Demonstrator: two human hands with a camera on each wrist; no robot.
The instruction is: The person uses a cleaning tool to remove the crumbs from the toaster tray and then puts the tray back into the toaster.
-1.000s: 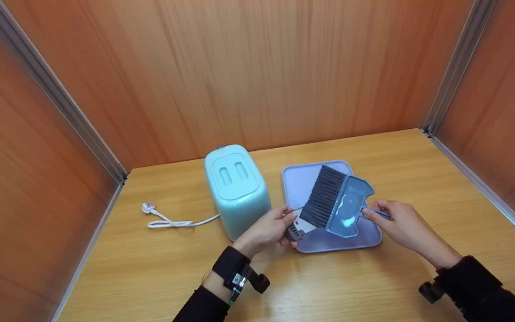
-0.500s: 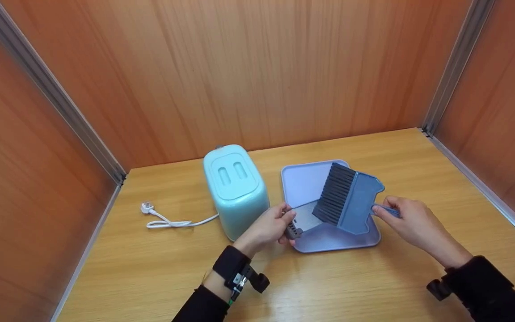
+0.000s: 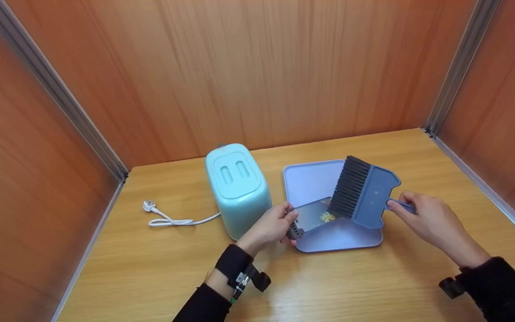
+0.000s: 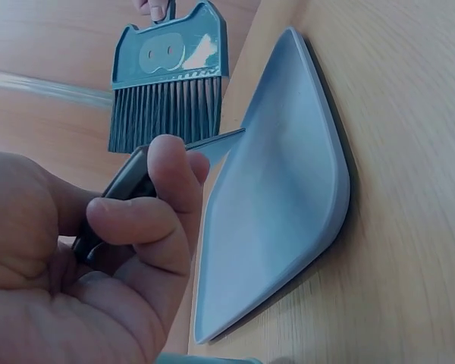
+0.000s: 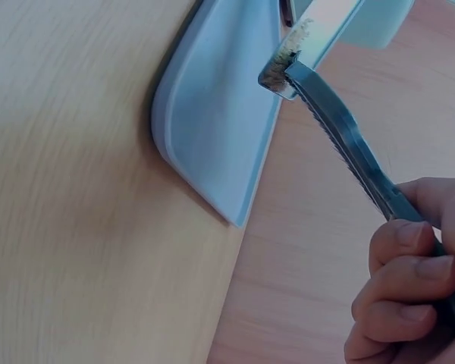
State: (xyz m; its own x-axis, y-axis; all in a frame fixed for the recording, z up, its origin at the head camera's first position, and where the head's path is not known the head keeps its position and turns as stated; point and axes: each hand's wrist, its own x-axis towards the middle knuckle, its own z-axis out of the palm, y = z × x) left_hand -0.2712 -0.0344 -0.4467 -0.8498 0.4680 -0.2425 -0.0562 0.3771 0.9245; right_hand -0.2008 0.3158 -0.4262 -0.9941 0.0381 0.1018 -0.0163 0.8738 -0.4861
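Observation:
My left hand (image 3: 268, 227) grips the dark end of a flat metal crumb tray (image 3: 307, 215), held above a lilac serving tray (image 3: 313, 176). Yellow crumbs (image 3: 327, 217) lie near the crumb tray's right end. In my right hand (image 3: 432, 223) is the handle of a blue-grey brush (image 3: 376, 197) with dark bristles. The bristle tips are at the crumb tray's right end, and I cannot tell whether they touch it. In the left wrist view, curled fingers (image 4: 133, 220) hide part of the crumb tray's dark end.
A mint-green toaster (image 3: 239, 192) with a lid on top stands left of the serving tray, close to my left hand. Its white cord and plug (image 3: 168, 219) lie further left on the wooden table (image 3: 159, 268). Wood-grain panels (image 3: 284, 76) enclose the back and sides.
The brush in my right hand has moved right and slightly away, uncovering the crumb tray and its yellow crumbs. My left hand has stayed nearly still.

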